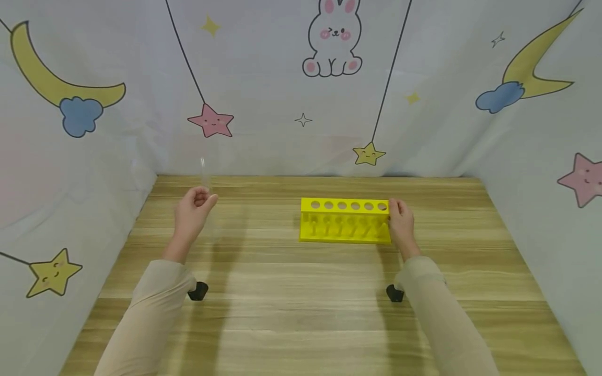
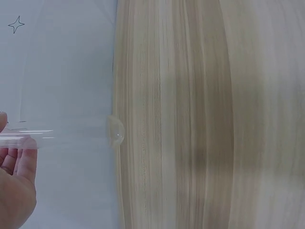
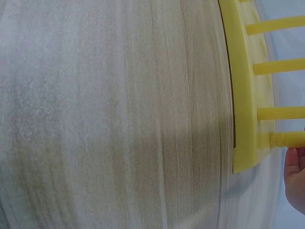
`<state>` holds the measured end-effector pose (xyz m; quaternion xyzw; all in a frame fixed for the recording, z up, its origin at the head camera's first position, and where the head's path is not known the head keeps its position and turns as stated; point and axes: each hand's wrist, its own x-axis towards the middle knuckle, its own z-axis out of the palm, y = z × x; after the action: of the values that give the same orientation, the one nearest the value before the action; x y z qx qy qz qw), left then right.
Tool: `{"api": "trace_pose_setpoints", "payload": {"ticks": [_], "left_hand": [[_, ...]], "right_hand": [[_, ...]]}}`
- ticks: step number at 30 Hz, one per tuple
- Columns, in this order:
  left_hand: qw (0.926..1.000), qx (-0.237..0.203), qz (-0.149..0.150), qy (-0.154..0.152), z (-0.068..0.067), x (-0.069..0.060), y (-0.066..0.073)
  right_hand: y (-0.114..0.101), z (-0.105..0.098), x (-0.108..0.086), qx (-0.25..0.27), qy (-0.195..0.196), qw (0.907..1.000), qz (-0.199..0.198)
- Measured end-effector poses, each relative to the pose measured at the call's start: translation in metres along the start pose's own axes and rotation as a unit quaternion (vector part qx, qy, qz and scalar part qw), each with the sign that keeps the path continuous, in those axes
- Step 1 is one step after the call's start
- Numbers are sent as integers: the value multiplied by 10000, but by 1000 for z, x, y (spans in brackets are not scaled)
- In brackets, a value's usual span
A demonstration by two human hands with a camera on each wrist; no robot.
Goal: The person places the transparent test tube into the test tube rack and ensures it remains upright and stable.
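Above the left part of the table, my left hand pinches a clear test tube between thumb and fingers. The tube stands roughly upright; its see-through wall is faint in the head view. In the left wrist view the rounded closed end of the test tube shows beyond the fingers. A yellow test tube rack stands on the table, with a row of several round holes along its top and pegs below. My right hand grips the rack's right end. No tube shows in the rack.
The wood-grain table reaches back to a white printed curtain, which also hangs at both sides. Black wrist devices sit under both sleeves.
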<state>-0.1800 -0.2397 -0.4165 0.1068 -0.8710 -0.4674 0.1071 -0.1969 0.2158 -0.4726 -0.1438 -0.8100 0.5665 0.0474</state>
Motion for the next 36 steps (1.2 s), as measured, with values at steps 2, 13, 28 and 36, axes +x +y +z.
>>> {"api": "trace_pose_setpoints", "payload": {"ticks": [2,13,28,36], "left_hand": [[10000,-76,17,50,2,-1,3],[9978,-554,348,144,9,-6,21],[9956,-736,552,188,20,-12,40],[9924,-854,869,166,26,-18,51]], "right_hand": [[0,0,0,-13,5,10000,0],[-1,1,1,70,-24,10000,45],[1,2,2,47,77,10000,-33],[1,2,1,54,57,10000,-16]]}}
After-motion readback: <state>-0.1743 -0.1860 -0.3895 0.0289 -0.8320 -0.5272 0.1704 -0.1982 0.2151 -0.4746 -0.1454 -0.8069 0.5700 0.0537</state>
